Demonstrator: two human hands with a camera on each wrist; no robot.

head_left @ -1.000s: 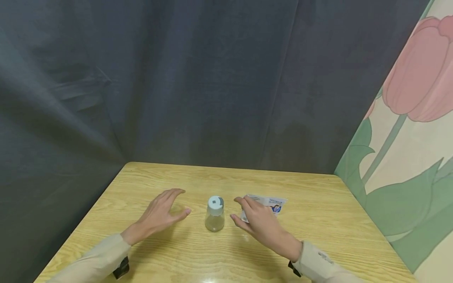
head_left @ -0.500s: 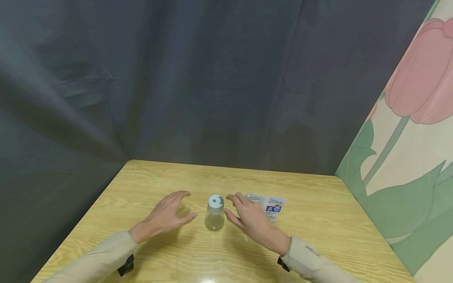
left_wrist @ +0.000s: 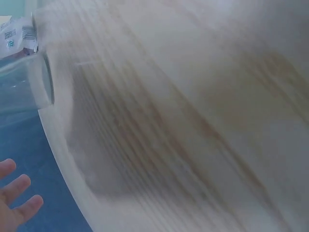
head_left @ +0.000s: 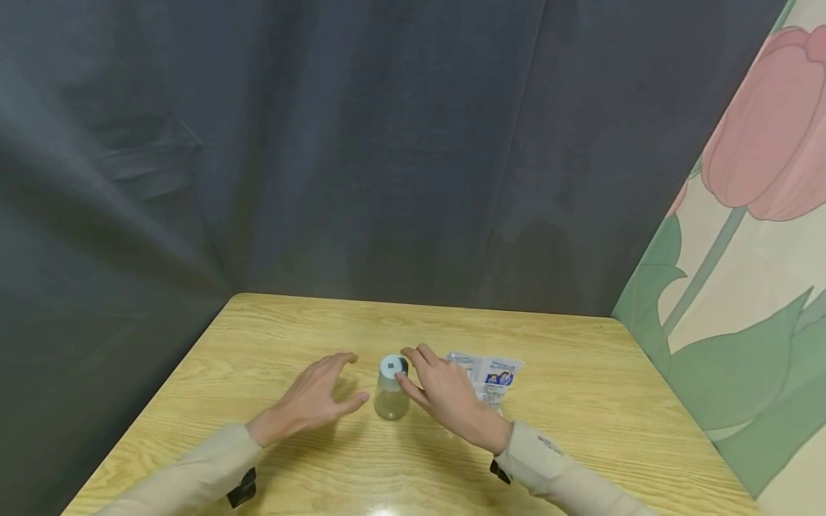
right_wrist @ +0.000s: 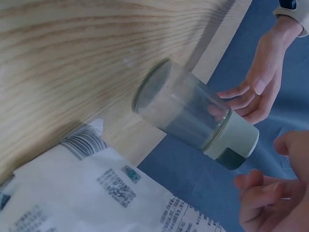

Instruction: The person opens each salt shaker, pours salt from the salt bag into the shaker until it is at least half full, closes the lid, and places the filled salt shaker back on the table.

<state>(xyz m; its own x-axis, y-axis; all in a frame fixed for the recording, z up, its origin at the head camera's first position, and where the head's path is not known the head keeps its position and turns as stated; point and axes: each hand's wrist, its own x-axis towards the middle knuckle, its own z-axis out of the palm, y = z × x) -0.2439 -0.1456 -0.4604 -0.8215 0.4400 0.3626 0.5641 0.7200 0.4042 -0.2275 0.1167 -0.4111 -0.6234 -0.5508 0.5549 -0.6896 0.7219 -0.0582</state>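
A clear jar stands upright on the table, topped by a pale cap with a dark patch on its side. My right hand is at the cap's right, thumb and fingers spread around that side. In the right wrist view a gap shows between the cap and the right fingers. On the jar's other side my left hand is apart from it, fingers and thumb bent in a wide C. Neither hand holds anything. The left wrist view catches only the jar's base and a few left fingertips.
A white printed packet lies behind and right of the right hand, partly covered by it. The wooden table ends at a dark curtain at the back. A wall with a tulip picture borders the right side.
Both hands have moved inward toward the jar, the right one farther, up to the cap's side. More of the packet shows now. The jar has stayed in place.
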